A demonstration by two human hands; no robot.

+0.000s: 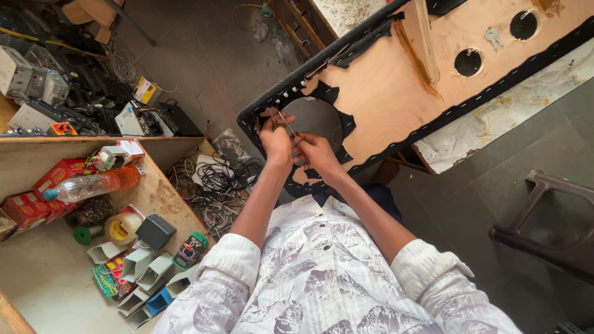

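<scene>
1. The panel (383,93), a plywood board edged in black fabric, lies tilted with its long axis running from the hands up toward the far right; it has one large round hole (312,120) at the near end and two small ones farther along.
2. Both hands sit at the near rim of the large hole, touching each other.
3. The left hand (276,141) has its fingers closed on a thin metal tool (285,122).
4. The tool's long axis slants up and left from the fingers, its tip at the fabric edge (284,99) just beside the hole.
5. The right hand (315,153) pinches the tool's lower end or the fabric; which one cannot be told.
6. The left hand is nearer the fabric edge.
</scene>
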